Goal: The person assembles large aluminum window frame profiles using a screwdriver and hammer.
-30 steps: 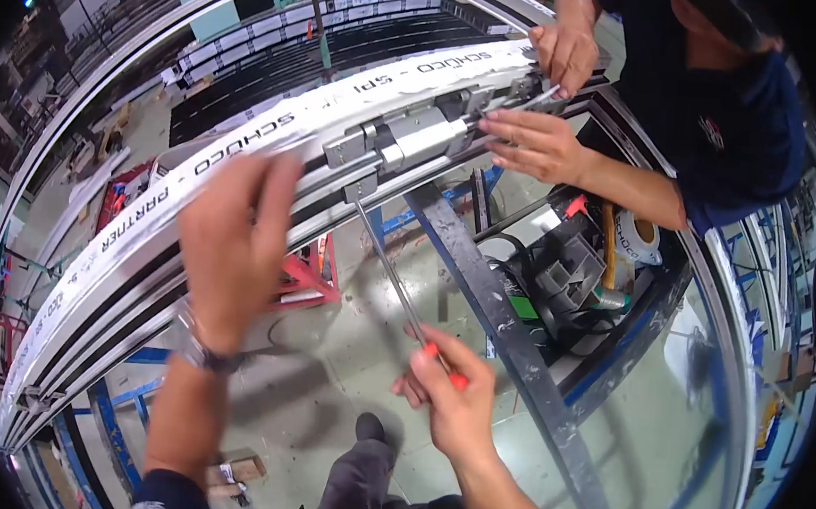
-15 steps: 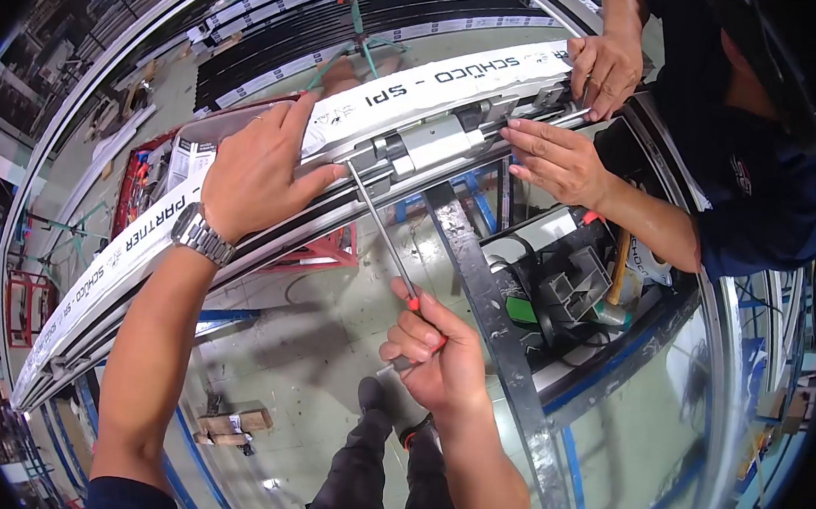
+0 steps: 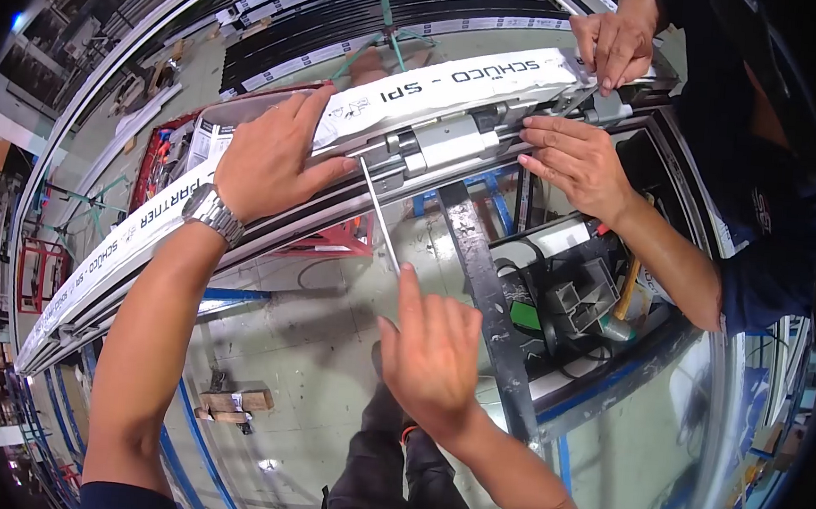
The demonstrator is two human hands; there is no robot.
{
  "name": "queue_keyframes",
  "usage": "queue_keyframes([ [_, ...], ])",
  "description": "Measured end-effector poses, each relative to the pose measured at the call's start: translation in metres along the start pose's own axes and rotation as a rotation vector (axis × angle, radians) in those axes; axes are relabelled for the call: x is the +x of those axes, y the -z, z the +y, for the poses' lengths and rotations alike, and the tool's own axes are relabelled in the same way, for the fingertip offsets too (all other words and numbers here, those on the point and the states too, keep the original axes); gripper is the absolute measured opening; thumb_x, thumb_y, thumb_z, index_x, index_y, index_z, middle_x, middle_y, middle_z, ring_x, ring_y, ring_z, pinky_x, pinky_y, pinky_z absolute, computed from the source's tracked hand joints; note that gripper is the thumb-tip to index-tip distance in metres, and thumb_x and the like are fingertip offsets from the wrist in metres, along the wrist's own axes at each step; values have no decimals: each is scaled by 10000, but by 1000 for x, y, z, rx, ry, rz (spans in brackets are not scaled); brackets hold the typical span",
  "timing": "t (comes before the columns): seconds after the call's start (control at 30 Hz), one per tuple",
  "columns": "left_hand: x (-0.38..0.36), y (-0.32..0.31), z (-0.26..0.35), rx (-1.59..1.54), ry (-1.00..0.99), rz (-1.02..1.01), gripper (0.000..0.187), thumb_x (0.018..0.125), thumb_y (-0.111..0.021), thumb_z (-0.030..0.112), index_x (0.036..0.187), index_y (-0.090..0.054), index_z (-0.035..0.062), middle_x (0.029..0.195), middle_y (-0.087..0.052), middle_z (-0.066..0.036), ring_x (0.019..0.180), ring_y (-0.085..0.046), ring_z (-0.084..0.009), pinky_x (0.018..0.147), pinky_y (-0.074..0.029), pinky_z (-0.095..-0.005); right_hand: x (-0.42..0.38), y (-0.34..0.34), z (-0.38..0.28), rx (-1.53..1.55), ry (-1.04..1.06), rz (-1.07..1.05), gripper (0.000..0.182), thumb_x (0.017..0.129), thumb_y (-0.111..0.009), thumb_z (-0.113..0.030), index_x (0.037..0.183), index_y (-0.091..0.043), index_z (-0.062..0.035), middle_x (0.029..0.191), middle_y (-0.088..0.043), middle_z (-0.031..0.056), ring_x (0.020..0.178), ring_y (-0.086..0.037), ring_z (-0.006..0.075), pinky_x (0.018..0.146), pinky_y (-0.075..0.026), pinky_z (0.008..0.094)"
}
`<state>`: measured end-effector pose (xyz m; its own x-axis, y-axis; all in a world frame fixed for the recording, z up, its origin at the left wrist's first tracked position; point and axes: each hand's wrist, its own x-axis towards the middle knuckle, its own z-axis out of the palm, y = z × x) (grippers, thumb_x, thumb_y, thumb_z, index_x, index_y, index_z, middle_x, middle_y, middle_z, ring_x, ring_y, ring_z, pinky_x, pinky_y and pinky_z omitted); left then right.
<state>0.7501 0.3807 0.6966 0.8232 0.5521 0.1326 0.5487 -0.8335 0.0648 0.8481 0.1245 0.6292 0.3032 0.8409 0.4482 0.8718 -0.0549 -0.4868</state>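
My left hand (image 3: 268,155), wearing a metal watch, lies with spread fingers on a long frame profile covered in white printed film (image 3: 419,90). Below it, my right hand (image 3: 431,351) is closed round a screwdriver whose handle is hidden by the palm; the index finger lies toward its thin shaft (image 3: 380,217). The shaft's tip meets the profile's lower edge, just right of my left thumb. Beside the tip, a silver hardware block (image 3: 449,144) with rods sits along the profile. A co-worker's hands (image 3: 580,167) touch the profile and rods farther right.
Under the frame stands a dark metal support beam (image 3: 481,288). To its right, a bin holds cut profiles (image 3: 590,291), cables and a green item. Behind the profile is a red-edged tray of tools (image 3: 161,157). Wood blocks (image 3: 237,401) lie on the floor.
The view has shifted, so the profile appears lower and to the right. My right hand has turned, its index finger now stretched toward the shaft. The co-worker's upper hand has shifted along the profile.
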Motion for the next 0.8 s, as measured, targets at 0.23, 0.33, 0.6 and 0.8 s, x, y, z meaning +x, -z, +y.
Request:
queue_keyframes([
  [0.23, 1, -8, -2, 61, -52, 112, 817, 872, -678, 565, 1437, -458, 18, 1153, -643, -208, 984, -671, -395, 785, -555, -483, -25, -22, 11, 1212, -740, -121, 452, 1003, -587, -136, 1365, -513, 125, 727, -500, -3, 613, -404, 86, 614, -373, 273],
  [0.33, 3, -7, -1, 65, -44, 110, 805, 876, -680, 554, 1445, -453, 33, 1168, -645, -206, 1000, -672, -393, 788, -557, -482, -19, -24, 9, 1585, -842, -42, 399, 1019, -535, -71, 1374, -506, 109, 737, -434, -37, 644, -393, 68, 657, -384, 247],
  [0.6, 3, -4, 4, 26, -15, 61, 761, 877, -701, 481, 1452, -440, 56, 1214, -638, -220, 1089, -638, -413, 893, -525, -453, -11, -29, 1, 1921, -958, -11, 415, 1013, -572, -109, 1371, -513, 93, 751, -452, -24, 663, -426, 93, 683, -399, 309],
  [0.8, 5, -4, 6, 65, 4, 38, 778, 875, -702, 494, 1460, -434, 56, 1249, -633, -217, 1099, -635, -406, 910, -517, -455, -8, -21, -8, 95, -149, -87, 554, 845, -705, -100, 1352, -542, 51, 834, -569, 102, 802, -570, 246, 765, -411, 394],
])
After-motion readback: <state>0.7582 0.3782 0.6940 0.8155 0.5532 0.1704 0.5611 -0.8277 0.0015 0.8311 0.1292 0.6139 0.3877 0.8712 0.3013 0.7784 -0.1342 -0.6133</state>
